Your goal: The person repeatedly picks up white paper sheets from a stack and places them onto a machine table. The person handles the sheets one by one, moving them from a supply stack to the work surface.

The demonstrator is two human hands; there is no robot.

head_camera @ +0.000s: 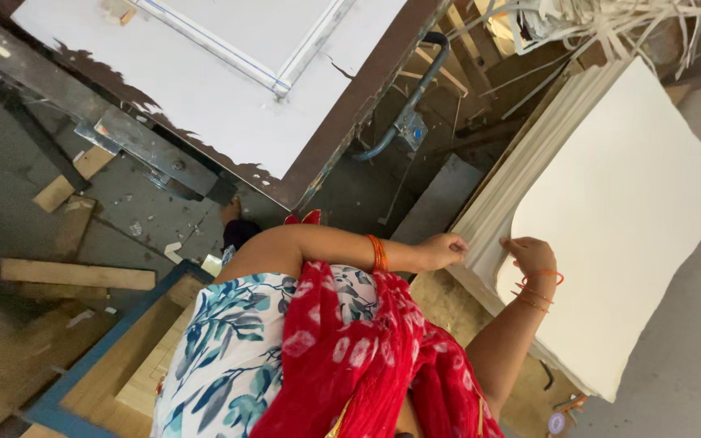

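We see left hand point(443, 250) at near edge of paper stack point(521, 170), fingers curled closed on sheet edges. Right hand point(532, 255) just beside it, fingers pinching curled corner of top sheet point(634, 211), lifting it off stack. Stack rests on worn wooden table point(448, 304), filling its top. Orange bangles point(377, 252) on both wrists. Metal-framed white board point(229, 89) well apart, beyond stack's left edge.

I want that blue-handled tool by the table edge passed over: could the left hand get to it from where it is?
Probably not without letting go: the left hand is pinching the edge of the paper stack, and the tool hangs apart from it by the table.
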